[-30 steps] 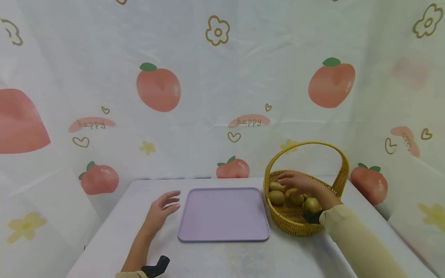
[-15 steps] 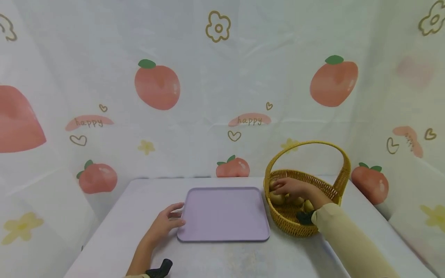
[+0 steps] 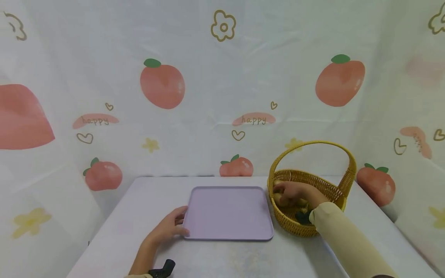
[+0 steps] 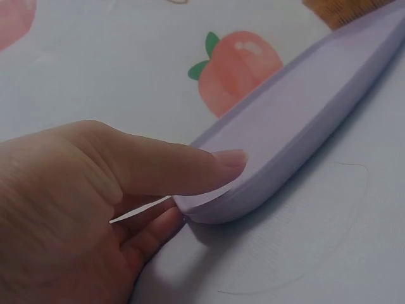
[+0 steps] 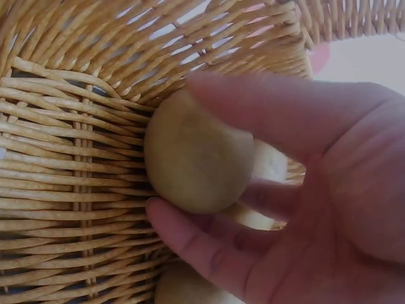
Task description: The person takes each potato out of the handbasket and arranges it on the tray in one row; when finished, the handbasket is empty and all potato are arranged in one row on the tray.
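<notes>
My left hand (image 3: pixel 170 227) grips the near left corner of a flat lilac tray (image 3: pixel 227 212). In the left wrist view, the thumb lies over the tray's rim (image 4: pixel 253 196) and the other fingers are at its outer side and underneath. My right hand (image 3: pixel 299 192) reaches into a wicker basket (image 3: pixel 300 231) to the right of the tray. Up close in the right wrist view, its thumb and fingers hold a round, tan potato (image 5: pixel 196 155) from both sides, against the woven wall. Another potato (image 5: pixel 190 290) shows below the hand, and a paler one is partly hidden behind the fingers.
The basket's tall arched handle (image 3: pixel 314 143) rises over the right forearm. A white-covered table (image 3: pixel 208 256) lies under everything. A white curtain (image 3: pixel 201 85) with printed peaches hangs behind and at both sides.
My left hand has come down and to the right onto the tray's corner and now grips it. My right hand has lowered deeper into the basket and closed round a potato.
</notes>
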{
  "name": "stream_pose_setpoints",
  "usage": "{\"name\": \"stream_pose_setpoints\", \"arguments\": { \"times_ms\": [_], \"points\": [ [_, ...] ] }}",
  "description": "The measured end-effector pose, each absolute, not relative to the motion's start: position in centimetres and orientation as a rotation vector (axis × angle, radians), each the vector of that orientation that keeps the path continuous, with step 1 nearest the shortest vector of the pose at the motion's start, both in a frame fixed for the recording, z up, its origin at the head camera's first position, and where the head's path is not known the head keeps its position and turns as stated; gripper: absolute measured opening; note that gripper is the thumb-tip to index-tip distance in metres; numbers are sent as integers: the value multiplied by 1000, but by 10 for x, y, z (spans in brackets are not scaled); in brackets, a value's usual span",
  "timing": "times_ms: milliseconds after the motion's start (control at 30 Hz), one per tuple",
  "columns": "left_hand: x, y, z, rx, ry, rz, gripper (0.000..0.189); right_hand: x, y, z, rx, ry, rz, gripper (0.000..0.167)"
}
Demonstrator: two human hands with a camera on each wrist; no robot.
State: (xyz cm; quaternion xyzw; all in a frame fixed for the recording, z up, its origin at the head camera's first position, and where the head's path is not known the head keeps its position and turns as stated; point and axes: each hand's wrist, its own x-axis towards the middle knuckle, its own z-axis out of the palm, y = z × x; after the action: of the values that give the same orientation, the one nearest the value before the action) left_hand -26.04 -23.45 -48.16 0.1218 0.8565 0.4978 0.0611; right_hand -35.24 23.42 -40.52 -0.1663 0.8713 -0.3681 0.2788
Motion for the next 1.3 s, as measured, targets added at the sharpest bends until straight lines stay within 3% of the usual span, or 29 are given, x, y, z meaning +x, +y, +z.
{"name": "stream_pose_setpoints", "arguments": {
  "times_ms": [633,1000,1300],
  "points": [
    [-254,-229,-477,350,2659,1435,93,-336,261,-395,-481,2265,-1300,56],
    [-255,-231,-481,421,2621,1441,94,-303,285,-388,-707,2365,-1421,46],
    [-254,-231,-476,430,2680,1351,93,-272,265,-380,-764,2384,-1573,44]
  ]
}}
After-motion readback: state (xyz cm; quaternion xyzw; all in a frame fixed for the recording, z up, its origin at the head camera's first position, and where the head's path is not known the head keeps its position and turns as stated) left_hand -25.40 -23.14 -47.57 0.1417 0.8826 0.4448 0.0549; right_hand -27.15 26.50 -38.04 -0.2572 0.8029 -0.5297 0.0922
